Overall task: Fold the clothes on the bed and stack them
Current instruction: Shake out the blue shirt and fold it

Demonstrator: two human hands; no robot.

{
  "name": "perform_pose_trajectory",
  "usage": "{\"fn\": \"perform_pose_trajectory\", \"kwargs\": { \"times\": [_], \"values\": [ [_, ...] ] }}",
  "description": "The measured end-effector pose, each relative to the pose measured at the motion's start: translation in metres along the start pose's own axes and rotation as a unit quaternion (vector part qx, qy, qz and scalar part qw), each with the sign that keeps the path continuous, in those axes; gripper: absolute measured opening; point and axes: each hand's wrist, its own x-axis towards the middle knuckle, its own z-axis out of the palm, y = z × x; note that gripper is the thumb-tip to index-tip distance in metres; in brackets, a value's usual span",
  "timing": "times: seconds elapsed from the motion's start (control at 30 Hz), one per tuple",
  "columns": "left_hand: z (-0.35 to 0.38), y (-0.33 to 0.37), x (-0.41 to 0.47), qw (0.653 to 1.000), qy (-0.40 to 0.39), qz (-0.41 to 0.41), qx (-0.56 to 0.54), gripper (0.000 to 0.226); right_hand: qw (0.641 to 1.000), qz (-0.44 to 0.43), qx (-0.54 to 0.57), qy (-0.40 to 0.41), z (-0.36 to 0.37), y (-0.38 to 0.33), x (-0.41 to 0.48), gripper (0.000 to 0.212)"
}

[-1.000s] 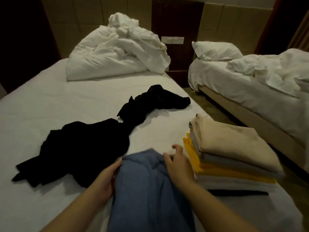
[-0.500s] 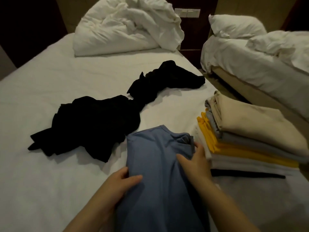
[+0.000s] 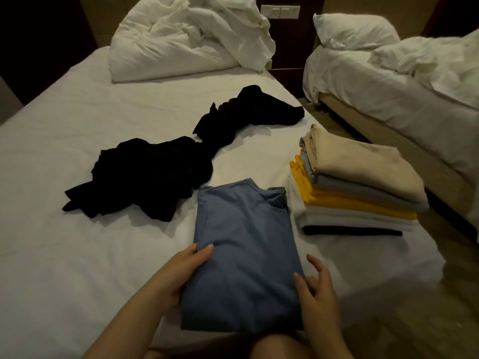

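Dim, soft picture (edges bowed), shadowed corners.

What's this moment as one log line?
blue shirt: part-folded, flat | left hand: on left edge | right hand: at right edge | stack: beside

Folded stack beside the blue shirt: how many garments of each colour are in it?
Beige folded cloth garment: 1
Grey folded cloth garment: 1
Yellow folded cloth garment: 1
White folded cloth layer: 1, possibly 2; the edges are unclear
Black folded cloth garment: 1
Total: 5, perhaps 6
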Motion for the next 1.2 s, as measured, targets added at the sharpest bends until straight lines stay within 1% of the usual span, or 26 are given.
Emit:
{"fn": "perform_pose_trajectory", "kwargs": {
  "times": [0.07, 0.13, 0.2, 0.23, 0.3, 0.33, 0.4, 0.47, 0.5, 0.57, 0.63, 0.7, 0.77, 0.83, 0.9, 1.03, 1.2],
  "values": [
    [0.001, -0.01, -0.011, 0.997, 0.017, 0.019, 0.068, 0.031, 0.999, 0.017, 0.019, -0.034, -0.001, 0.001, -0.006, 0.052],
    [-0.003, -0.021, -0.021, 0.985, 0.053, 0.047, 0.16, 0.032, 0.996, 0.044, 0.023, -0.078, -0.005, 0.003, -0.007, 0.067],
    [-0.007, -0.032, -0.031, 0.966, 0.092, 0.076, 0.229, 0.029, 0.993, 0.049, -0.017, -0.109, -0.013, 0.008, -0.011, 0.084],
    [-0.008, -0.037, -0.036, 0.96, 0.11, 0.082, 0.244, 0.028, 0.99, 0.041, -0.044, -0.125, -0.017, 0.011, -0.016, 0.087],
    [-0.009, -0.046, -0.044, 0.945, 0.144, 0.087, 0.279, 0.028, 0.987, 0.037, -0.087, -0.133, -0.024, 0.02, -0.027, 0.082],
    [-0.009, -0.052, -0.047, 0.933, 0.156, 0.093, 0.309, 0.03, 0.988, 0.038, -0.089, -0.122, -0.028, 0.024, -0.032, 0.079],
    [-0.005, -0.061, -0.051, 0.905, 0.163, 0.104, 0.38, 0.041, 0.994, 0.04, -0.061, -0.077, -0.031, 0.031, -0.041, 0.07],
    [-0.003, -0.066, -0.055, 0.892, 0.175, 0.1, 0.405, 0.047, 0.998, 0.029, -0.031, -0.035, -0.033, 0.029, -0.048, 0.059],
    [-0.002, -0.067, -0.058, 0.896, 0.182, 0.092, 0.396, 0.046, 0.999, 0.019, -0.02, -0.021, -0.033, 0.026, -0.052, 0.054],
    [-0.002, -0.064, -0.065, 0.915, 0.195, 0.089, 0.341, 0.046, 1.0, 0.012, 0.005, 0.002, -0.034, 0.02, -0.058, 0.046],
    [-0.004, -0.062, -0.072, 0.93, 0.201, 0.091, 0.293, 0.042, 1.0, 0.018, 0.019, 0.007, -0.033, 0.019, -0.064, 0.041],
    [-0.006, -0.064, -0.08, 0.937, 0.2, 0.081, 0.274, 0.038, 0.998, 0.056, 0.029, -0.013, -0.033, 0.023, -0.068, 0.039],
    [-0.01, -0.069, -0.088, 0.941, 0.203, 0.078, 0.26, 0.042, 0.992, 0.097, 0.074, -0.039, -0.036, 0.023, -0.074, 0.039],
    [-0.012, -0.074, -0.098, 0.958, 0.192, 0.076, 0.198, 0.046, 0.989, 0.094, 0.103, -0.052, -0.041, 0.02, -0.081, 0.036],
    [-0.012, -0.079, -0.108, 0.97, 0.178, 0.083, 0.143, 0.039, 0.987, 0.082, 0.126, -0.06, -0.046, 0.011, -0.09, 0.035],
    [-0.009, -0.088, -0.13, 0.969, 0.172, 0.132, 0.121, 0.029, 0.984, 0.063, 0.145, -0.082, -0.056, -0.001, -0.111, 0.03],
    [0.002, -0.103, -0.164, 0.969, 0.147, 0.168, 0.103, 0.02, 0.985, 0.06, 0.129, -0.099, -0.065, -0.007, -0.137, 0.015]
  ]
}}
